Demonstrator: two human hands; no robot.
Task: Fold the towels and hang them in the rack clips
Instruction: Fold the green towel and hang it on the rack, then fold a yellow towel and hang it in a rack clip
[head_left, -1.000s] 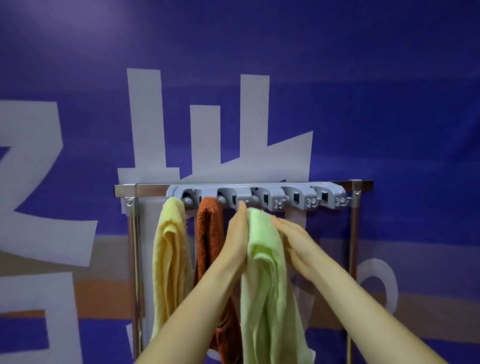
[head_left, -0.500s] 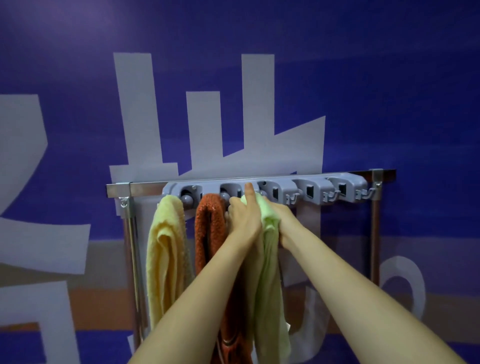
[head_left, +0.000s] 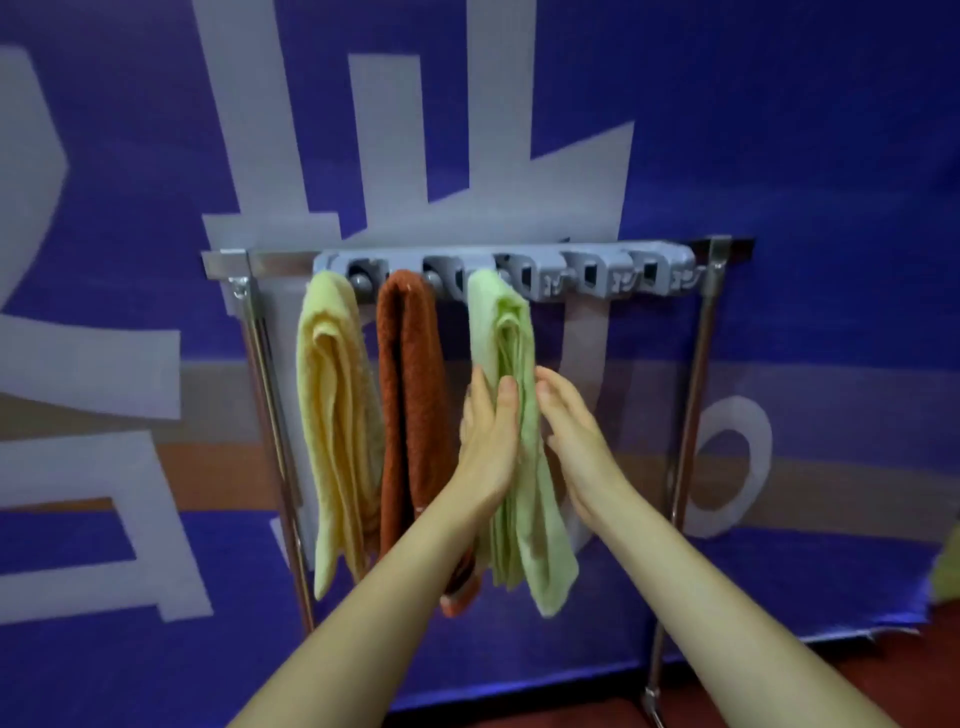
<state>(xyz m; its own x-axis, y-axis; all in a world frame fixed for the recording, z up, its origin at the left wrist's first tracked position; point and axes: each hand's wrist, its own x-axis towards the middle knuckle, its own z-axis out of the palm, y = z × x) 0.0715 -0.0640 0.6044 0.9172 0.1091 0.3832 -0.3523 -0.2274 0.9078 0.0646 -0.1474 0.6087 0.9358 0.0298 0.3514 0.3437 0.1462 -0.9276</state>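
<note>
A blue banner (head_left: 779, 130) with pale lettering fills the far wall. Before it stands a metal rack (head_left: 691, 415) carrying a grey clip bar (head_left: 592, 270). Three folded towels hang straight down from the bar's left part: a yellow towel (head_left: 332, 415), a rust towel (head_left: 410, 389), then the green towel (head_left: 498, 322). The clips right of it look empty. Both hands are open, fingers straight. The left hand (head_left: 488, 441) lies flat on the green towel's left face, and the right hand (head_left: 576, 441) touches its right side, midway down. The rust towel hangs close beside the left hand.
</note>
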